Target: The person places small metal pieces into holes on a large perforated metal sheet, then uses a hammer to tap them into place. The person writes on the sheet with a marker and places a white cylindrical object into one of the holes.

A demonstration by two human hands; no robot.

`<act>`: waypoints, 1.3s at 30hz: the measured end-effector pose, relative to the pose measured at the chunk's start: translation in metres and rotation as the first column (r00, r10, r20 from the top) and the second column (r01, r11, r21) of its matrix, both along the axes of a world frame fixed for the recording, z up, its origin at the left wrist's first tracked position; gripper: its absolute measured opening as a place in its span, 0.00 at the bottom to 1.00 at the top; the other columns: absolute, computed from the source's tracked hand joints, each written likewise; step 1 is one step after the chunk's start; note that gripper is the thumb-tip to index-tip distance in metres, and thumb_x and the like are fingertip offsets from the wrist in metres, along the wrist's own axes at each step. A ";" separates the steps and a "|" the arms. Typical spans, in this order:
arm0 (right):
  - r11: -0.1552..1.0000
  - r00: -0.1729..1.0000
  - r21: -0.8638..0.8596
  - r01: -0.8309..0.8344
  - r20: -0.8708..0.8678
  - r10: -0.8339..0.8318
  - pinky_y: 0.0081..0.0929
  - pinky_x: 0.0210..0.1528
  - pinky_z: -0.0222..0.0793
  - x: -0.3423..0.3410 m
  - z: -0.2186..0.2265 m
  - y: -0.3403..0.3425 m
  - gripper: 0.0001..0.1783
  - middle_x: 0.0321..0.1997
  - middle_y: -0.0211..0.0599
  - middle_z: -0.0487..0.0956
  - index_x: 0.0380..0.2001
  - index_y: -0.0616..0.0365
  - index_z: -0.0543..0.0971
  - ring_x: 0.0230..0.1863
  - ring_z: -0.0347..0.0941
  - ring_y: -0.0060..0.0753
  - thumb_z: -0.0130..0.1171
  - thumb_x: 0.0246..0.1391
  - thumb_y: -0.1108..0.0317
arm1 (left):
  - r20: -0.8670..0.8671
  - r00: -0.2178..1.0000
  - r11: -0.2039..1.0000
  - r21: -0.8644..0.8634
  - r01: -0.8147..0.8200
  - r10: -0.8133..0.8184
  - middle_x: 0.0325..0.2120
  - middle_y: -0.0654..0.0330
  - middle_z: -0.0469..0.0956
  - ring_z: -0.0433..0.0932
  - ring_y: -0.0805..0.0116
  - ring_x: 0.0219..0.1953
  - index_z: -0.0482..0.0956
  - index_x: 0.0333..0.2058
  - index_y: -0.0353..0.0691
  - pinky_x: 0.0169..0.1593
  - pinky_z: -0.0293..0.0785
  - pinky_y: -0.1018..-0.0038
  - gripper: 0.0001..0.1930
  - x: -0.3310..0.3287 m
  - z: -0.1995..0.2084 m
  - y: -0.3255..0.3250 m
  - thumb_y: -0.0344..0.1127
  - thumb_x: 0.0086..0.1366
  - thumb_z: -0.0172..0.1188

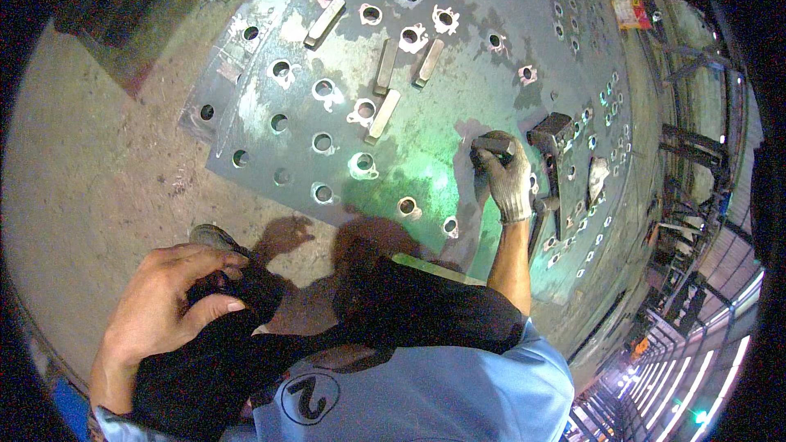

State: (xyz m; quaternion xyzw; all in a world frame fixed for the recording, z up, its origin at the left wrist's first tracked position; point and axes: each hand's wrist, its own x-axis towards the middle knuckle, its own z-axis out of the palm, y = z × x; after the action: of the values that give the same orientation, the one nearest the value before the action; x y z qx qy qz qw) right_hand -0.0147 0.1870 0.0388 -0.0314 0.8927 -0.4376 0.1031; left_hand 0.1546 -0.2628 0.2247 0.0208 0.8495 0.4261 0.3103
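Observation:
My right hand (508, 184), in a pale knitted glove, grips a short dark metal bar (496, 145) just over a large steel plate (475, 86). Round holes with bright, ragged rims dot the plate. To the left of that hand, several short rectangular metal bars lie on it, among them one near the far edge (325, 23) and one closer to me (382, 117). Bare and raised at the lower left, my left hand (176, 299) has curled fingers with the thumb apart. No object shows in it. A shoe (214, 237) appears beyond its fingers.
Right of my gloved hand lie a dark metal block (550, 127) and long dark tool-like pieces (559, 188). A crumpled whitish piece (598, 178) is further right. Concrete floor (106, 172) borders the plate on the left. Dark metal frames (696, 151) stand along the right.

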 end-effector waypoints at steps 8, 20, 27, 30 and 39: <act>0.997 0.998 -0.070 0.034 0.062 -0.029 0.27 0.44 0.76 0.004 0.004 -0.010 0.16 0.38 0.36 0.83 0.44 0.61 0.78 0.38 0.79 0.27 0.63 0.50 0.76 | 0.038 0.999 1.000 0.007 -0.011 0.010 0.36 0.51 0.81 0.80 0.48 0.38 0.80 0.43 0.37 0.44 0.75 0.61 0.20 0.001 0.002 -0.001 0.40 0.53 0.70; 0.999 0.999 0.024 0.042 0.009 -0.042 0.27 0.46 0.75 0.005 0.002 -0.011 0.16 0.39 0.37 0.83 0.45 0.59 0.78 0.39 0.79 0.28 0.63 0.51 0.75 | -0.019 1.000 1.000 -0.015 0.006 -0.006 0.35 0.52 0.81 0.81 0.51 0.37 0.80 0.43 0.37 0.44 0.76 0.62 0.20 0.004 0.002 -0.003 0.40 0.54 0.69; 0.999 0.998 -0.010 0.047 0.044 -0.046 0.26 0.44 0.76 0.007 0.005 -0.013 0.15 0.38 0.36 0.83 0.44 0.59 0.78 0.38 0.79 0.27 0.63 0.51 0.74 | 0.030 1.000 1.000 -0.012 0.006 -0.005 0.34 0.52 0.81 0.81 0.51 0.37 0.80 0.43 0.37 0.43 0.76 0.62 0.20 0.001 0.005 -0.002 0.40 0.54 0.69; 0.998 0.998 -0.026 0.056 0.035 -0.055 0.26 0.43 0.76 0.007 0.004 -0.013 0.15 0.38 0.36 0.83 0.44 0.60 0.78 0.38 0.79 0.26 0.63 0.51 0.75 | 0.023 1.000 1.000 -0.023 0.015 -0.014 0.34 0.52 0.81 0.81 0.51 0.37 0.80 0.43 0.37 0.43 0.76 0.62 0.20 0.002 0.005 -0.003 0.40 0.53 0.69; 0.999 0.999 0.015 0.043 -0.011 -0.043 0.27 0.46 0.75 0.007 -0.001 -0.012 0.15 0.38 0.36 0.83 0.43 0.59 0.79 0.39 0.79 0.28 0.64 0.50 0.74 | 0.045 0.999 1.000 -0.009 -0.002 0.003 0.34 0.51 0.81 0.81 0.49 0.38 0.80 0.43 0.36 0.44 0.75 0.62 0.20 0.002 0.004 -0.003 0.39 0.52 0.70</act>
State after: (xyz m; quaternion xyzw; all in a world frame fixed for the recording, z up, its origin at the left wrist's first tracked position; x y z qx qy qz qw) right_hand -0.0077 0.1753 0.0381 -0.0135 0.8970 -0.4326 0.0892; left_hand 0.1563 -0.2657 0.2291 0.0089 0.8442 0.4232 0.3289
